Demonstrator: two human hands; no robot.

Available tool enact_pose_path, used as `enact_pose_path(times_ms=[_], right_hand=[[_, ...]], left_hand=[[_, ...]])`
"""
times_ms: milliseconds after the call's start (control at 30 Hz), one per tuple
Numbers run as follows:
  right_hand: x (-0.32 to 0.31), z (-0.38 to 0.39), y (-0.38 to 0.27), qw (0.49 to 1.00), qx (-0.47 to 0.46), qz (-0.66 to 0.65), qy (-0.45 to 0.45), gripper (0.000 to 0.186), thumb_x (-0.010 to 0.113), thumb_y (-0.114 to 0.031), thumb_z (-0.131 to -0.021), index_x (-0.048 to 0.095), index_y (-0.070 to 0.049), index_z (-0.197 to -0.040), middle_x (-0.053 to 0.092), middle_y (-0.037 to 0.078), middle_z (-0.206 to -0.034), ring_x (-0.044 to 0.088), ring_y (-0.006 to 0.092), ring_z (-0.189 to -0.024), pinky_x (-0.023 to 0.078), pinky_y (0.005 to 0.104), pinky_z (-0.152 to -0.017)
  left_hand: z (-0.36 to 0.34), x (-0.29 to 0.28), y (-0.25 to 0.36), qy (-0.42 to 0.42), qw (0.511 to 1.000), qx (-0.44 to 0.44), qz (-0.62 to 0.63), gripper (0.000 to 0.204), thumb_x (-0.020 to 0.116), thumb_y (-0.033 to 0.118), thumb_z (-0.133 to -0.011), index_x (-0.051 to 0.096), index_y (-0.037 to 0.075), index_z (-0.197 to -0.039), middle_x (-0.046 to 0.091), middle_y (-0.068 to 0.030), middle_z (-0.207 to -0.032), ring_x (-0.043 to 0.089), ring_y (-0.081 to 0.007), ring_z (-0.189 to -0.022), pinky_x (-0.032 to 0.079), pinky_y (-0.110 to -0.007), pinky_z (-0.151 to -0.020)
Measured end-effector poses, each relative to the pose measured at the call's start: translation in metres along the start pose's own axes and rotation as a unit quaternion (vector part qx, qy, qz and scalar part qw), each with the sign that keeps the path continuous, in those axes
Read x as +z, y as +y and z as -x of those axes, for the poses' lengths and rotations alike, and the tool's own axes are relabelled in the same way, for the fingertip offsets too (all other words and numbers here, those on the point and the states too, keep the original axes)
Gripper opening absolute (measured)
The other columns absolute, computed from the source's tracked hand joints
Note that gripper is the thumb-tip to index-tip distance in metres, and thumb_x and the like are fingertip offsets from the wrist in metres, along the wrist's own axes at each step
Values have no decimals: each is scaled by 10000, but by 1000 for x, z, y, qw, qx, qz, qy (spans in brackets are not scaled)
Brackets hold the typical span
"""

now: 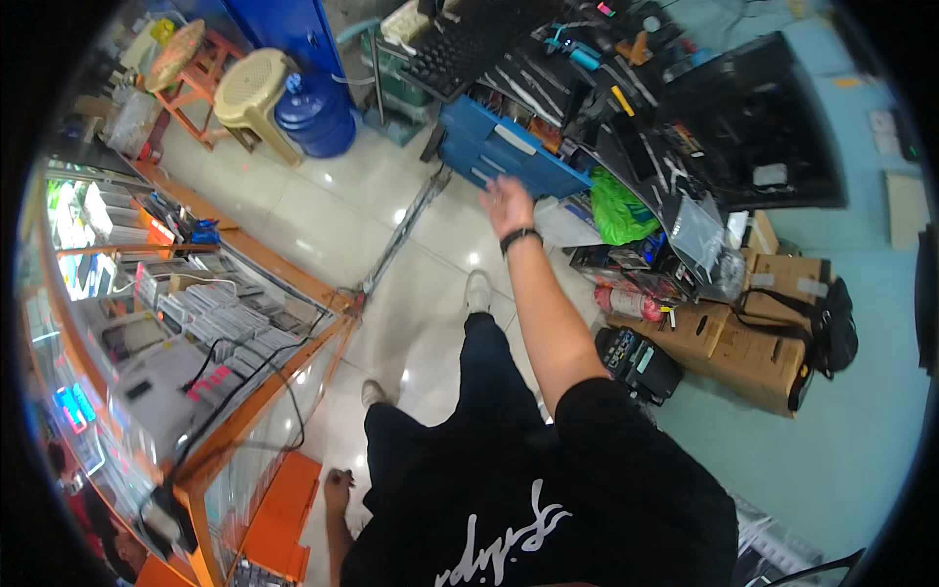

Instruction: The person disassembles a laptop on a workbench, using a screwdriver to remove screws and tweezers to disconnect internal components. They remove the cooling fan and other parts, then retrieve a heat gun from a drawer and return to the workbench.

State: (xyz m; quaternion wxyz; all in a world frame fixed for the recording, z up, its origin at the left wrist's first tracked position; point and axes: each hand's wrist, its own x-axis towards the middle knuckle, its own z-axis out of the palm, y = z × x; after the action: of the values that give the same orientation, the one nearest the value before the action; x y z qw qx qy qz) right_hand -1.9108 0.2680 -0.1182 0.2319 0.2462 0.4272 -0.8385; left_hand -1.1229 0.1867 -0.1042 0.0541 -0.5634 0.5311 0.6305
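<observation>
My right arm stretches forward, and my right hand (507, 207) is open with its fingers apart and nothing in them. It is beside the front of a blue drawer (489, 157) under the cluttered black desk; whether the fingertips touch the drawer cannot be made out. A white handle (515, 140) shows on the drawer's front. My left hand (338, 481) hangs low at my left side, near an orange panel (279, 523). Its fingers are curled in, and what they hold, if anything, is too small to tell.
A glass counter with an orange frame (256, 396) runs along the left, a black cable over it. Ahead stand a blue water jug (315, 119) and a beige stool (256, 93). Cardboard boxes (748, 347) and a black printer-like device (638, 364) sit at right. A cable strip (401, 235) crosses the floor.
</observation>
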Motion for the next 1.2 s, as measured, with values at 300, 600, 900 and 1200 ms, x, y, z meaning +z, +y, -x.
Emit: enact_pose_path(times_ms=[300,600,900,1200], right_hand=[[58,-90,-74,991,-57,-50,-110,626,528,43,-913,355,29,-1514,390,207,-1584,373,337,-1491,298,553,-1227],[-32,-219,20,991,71,-52,102,557,435,82,-907,430,-5,-1457,502,129,-1493,528,300,-1361,435,517,-1151],[-69,-195,66,996,67,-21,57,629,495,54,-754,524,-115,-1360,539,86,-1445,561,258,-1150,466,475,-1052],[-94,-61,85,954,283,85,-55,498,521,-85,-929,495,-87,-1426,625,123,-1394,636,277,-1195,500,398,-1015]], left_hand=[[195,187,19,24,961,-271,-45,194,655,172,-985,661,-21,-965,705,-109,-913,674,-228,-859,529,-346,-811],[245,219,-61,17,944,-324,59,191,630,161,-1000,704,3,-1078,725,-109,-1015,682,-204,-982,525,-337,-913],[121,182,23,-96,946,-166,-260,376,609,378,-1007,682,33,-1138,740,-182,-981,716,-325,-857,557,-451,-705],[-297,393,387,-16,902,345,-259,415,700,236,-949,615,2,-1282,635,-250,-1269,593,-420,-1212,457,-456,-1052]])
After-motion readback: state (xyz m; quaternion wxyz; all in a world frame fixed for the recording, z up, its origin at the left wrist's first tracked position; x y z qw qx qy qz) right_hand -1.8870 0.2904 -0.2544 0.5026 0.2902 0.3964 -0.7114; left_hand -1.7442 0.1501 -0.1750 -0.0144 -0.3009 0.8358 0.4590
